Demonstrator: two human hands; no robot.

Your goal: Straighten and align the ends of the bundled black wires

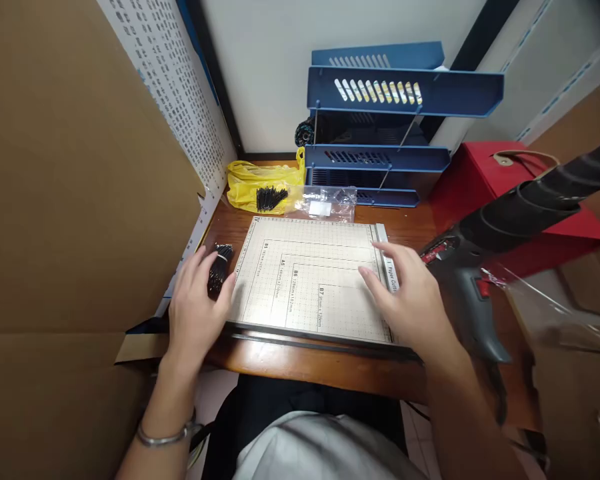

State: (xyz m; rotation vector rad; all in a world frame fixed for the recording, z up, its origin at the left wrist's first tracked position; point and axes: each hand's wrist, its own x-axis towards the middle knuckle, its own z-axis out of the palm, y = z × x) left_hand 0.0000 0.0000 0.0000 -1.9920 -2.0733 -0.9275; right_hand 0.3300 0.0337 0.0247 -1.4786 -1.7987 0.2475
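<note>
A paper cutter [305, 287] with a cream gridded board lies flat on the wooden desk, with size marks such as A5, B6 and B7 printed on it. At its left edge is my left hand [197, 300], fingers apart and holding nothing. Just beyond those fingers lies a banded bundle of thin black pieces [220, 270], partly hidden by the hand. My right hand [405, 290] is over the cutter's right edge, thumb and fingers spread, with nothing between them. Whether either hand touches the board, I cannot tell.
Behind the cutter lie a yellow plastic bag [265, 177] and a clear bag [330, 203] with black pieces. A blue tray rack [405, 93] stands at the back. On the right are a heat gun [480, 293] and a red box [480, 173]. Cardboard [70, 167] walls the left side.
</note>
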